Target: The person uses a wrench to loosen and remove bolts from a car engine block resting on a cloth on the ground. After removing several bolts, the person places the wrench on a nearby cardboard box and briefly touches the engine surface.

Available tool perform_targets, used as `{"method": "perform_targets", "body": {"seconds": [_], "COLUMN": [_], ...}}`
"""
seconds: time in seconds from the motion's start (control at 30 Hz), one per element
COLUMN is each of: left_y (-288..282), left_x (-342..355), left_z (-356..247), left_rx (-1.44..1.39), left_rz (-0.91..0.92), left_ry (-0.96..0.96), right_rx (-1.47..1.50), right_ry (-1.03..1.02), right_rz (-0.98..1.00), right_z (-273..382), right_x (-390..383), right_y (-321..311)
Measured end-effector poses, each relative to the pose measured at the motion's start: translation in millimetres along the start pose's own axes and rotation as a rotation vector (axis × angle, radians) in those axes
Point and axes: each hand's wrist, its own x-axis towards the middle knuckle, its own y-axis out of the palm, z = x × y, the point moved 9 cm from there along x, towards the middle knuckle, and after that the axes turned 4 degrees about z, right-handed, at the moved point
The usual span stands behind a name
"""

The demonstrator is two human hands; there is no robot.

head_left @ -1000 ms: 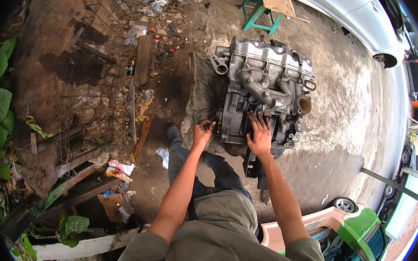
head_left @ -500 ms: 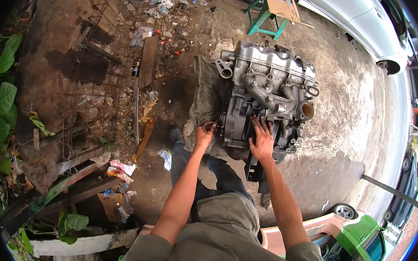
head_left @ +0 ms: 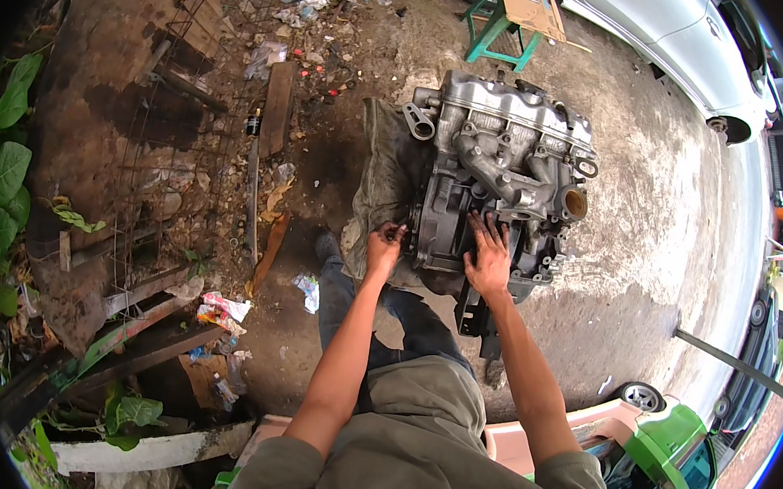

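Observation:
A grey metal car engine (head_left: 516, 116) stands on the ground in front of me, with a cast manifold (head_left: 490, 167) on its near side. My right hand (head_left: 490, 260) lies flat against the dark engine block, fingers stretched out and slightly spread. At the block's left end, my left hand (head_left: 384, 249) is closed, its fingertips pinched by the engine's edge. Whatever those fingers hold is too small and dark to make out. Under the engine's left side lies a dirty grey cloth sack (head_left: 375, 165). A dark metal bracket (head_left: 471, 315) juts toward me below my right hand.
A green stool (head_left: 499, 46) with a wooden board on top stands beyond the engine. A silver car (head_left: 647, 30) is at the far right, a green vehicle (head_left: 670, 450) at the near right. Litter, a wooden plank (head_left: 277, 111) and wire mesh lie on the left.
The view has shifted very slightly. Both hands keep their places on the engine, the left pinched and the right flat.

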Motion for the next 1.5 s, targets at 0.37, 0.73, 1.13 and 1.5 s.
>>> {"method": "perform_targets", "body": {"seconds": [0.37,0.73,1.13,1.5], "left_y": [-4,4,5,-5], "left_x": [-4,-8,-9,-26], "left_z": [1,2,15,2], "left_rx": [-0.112,-0.111,-0.016,-0.201], "left_rz": [-0.021,0.046,0.032,-0.105], "left_ry": [0.009,-0.006,0.003,0.103], "right_rx": [0.005,0.009,-0.033,-0.056], "right_ry": [-0.010,-0.010,-0.012,-0.030], "right_rz": [-0.017,-0.013,0.008,-0.009], "right_z": [0,-2,-1,-1], "right_x": [0,-1,-1,-3], "right_y": [0,1,4,7]}}
